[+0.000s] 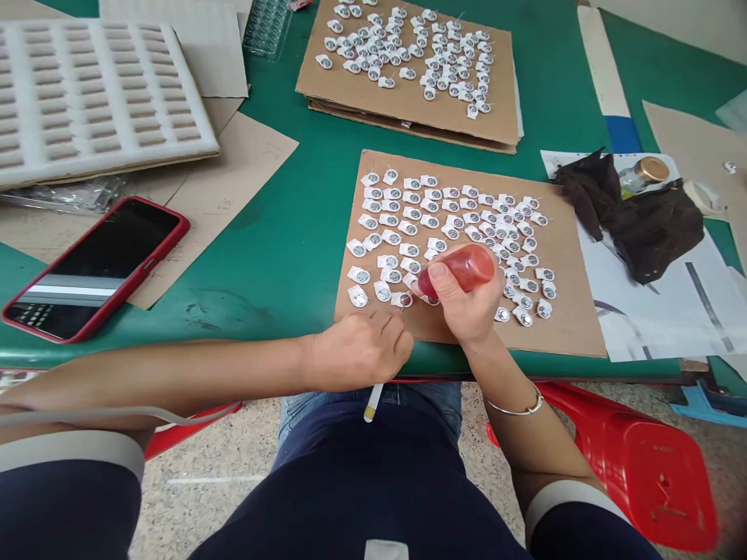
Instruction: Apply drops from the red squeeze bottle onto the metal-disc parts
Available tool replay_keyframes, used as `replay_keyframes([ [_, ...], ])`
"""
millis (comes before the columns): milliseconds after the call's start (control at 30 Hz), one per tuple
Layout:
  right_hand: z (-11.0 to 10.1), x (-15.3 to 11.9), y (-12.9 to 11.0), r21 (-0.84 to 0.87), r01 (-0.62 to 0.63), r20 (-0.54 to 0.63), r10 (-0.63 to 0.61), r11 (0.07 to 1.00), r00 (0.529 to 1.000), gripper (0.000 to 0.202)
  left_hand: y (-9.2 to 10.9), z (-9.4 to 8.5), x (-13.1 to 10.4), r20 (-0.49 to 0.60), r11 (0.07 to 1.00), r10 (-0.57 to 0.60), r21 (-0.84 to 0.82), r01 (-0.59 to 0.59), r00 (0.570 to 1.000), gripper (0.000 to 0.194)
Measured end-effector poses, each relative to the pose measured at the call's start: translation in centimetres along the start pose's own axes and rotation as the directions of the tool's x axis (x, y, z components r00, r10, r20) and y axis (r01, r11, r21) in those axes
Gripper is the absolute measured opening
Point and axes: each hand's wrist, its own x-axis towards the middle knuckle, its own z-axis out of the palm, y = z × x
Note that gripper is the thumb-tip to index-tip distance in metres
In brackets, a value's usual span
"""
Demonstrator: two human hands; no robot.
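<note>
My right hand (474, 305) is wrapped round a red squeeze bottle (471, 266), tilted with its nozzle low over the front rows of small white pieces with round patterned discs (358, 296). Those pieces lie in rows on a brown cardboard sheet (569, 311). Closed at the cardboard's front edge, my left hand (366, 351) grips a white pen-like tool (374, 398), whose rear end sticks out below the fist. Its thin tip is beside one white piece (401, 299), close to the bottle's nozzle. Whether the tip touches the piece I cannot tell.
Behind lies stacked cardboard (373, 101) with more white pieces. At left are a red-cased phone (96, 268) and a white slotted foam tray (99, 93). A dark cloth (657, 233) and a gold-lidded jar (645, 173) rest at right. A red stool (647, 467) stands below.
</note>
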Motion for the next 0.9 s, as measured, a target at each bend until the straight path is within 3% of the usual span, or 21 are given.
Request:
replay_keyframes([
  [467,0.07,-0.01,-0.09,0.000,0.071,-0.008,-0.071,0.997,0.997,0.027,-0.16,0.03,0.06,0.002,0.999,-0.028,-0.030,0.028,1.000,0.020],
  [700,-0.02,-0.22,-0.16,0.025,0.041,0.060,-0.043,0.999,0.997,0.026,-0.14,0.02,-0.02,0.013,1.000,-0.019,-0.023,0.020,1.000,0.020],
  [900,0.07,0.15,-0.06,-0.027,0.087,-0.016,-0.087,0.996,0.996,0.027,-0.21,-0.06,0.07,0.002,0.999,-0.029,-0.032,0.029,1.000,0.020],
])
